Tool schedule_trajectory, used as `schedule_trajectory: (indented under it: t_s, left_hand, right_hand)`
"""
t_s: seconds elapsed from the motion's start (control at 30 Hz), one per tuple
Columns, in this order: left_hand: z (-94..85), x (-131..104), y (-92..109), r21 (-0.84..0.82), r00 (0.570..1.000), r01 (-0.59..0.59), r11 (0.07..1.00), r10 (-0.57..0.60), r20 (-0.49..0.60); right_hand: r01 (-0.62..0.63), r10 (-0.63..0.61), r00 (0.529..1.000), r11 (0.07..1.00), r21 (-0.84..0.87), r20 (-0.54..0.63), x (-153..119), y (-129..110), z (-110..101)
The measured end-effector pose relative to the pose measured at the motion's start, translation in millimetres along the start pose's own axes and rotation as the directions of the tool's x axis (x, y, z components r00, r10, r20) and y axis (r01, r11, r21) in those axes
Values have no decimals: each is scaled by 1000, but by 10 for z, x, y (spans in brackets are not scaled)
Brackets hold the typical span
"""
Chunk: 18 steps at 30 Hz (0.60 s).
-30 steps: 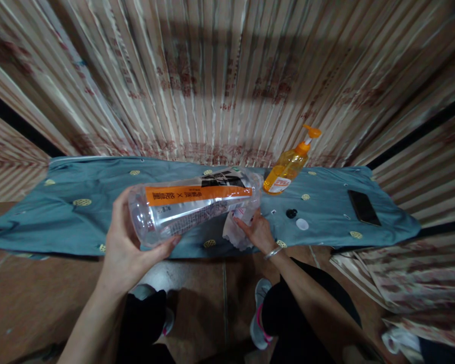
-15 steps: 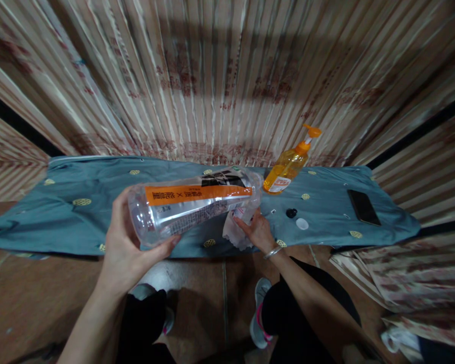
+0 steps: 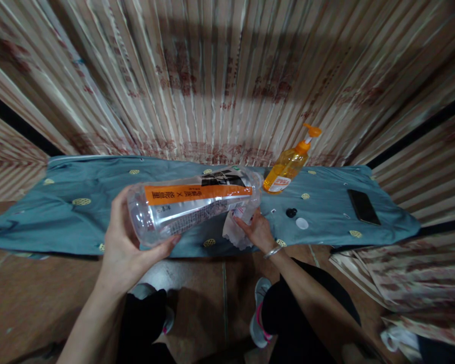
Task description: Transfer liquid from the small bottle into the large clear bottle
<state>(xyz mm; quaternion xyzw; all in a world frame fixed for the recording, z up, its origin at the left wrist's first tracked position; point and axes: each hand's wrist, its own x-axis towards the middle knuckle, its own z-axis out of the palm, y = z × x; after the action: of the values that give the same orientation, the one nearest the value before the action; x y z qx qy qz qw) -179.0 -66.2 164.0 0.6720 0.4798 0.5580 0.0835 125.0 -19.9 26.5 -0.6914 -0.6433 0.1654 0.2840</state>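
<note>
And here's the left hand [image 3: 123, 253], left of centre, fingers clamped around the wide end of a big clear bottle [image 3: 191, 207], thumb laid along the near side, the other fingers mostly lost behind the plastic. The bottle lies sideways across the middle of the frame, left end a touch lower, its orange, silver and black label [image 3: 197, 194] facing up. Over at the other end, the right hand [image 3: 258, 230], a silver bracelet [image 3: 273, 252] on its wrist, has its fingers closed on a crumpled white tissue [image 3: 233, 235] right up by the bottle's underside; how the hidden fingertips sit, one cannot tell. Just beyond that end, right of centre, stands an orange pump bottle [image 3: 288, 164], and whether the two bottles touch is hard to say. Down the right side of the table [image 3: 60, 222], covered in teal cloth with yellow pineapples, there's a small black object [image 3: 291, 213], a white disc [image 3: 302, 223] just beside it, and farther right a dark phone [image 3: 364, 207] lying flat. Behind it all, pleated curtains [image 3: 212, 76] fill the upper frame; two shoes [image 3: 260, 313] show below.
</note>
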Motion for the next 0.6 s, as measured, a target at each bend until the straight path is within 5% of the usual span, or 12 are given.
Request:
schedule_trajectory:
  t_s: [0.6]
  left_hand:
    - [-7,8,1,6,1000,-23,1000,23,7]
  right_hand:
    - [-5,4,1000,1000,29,12,-10,-54,-49]
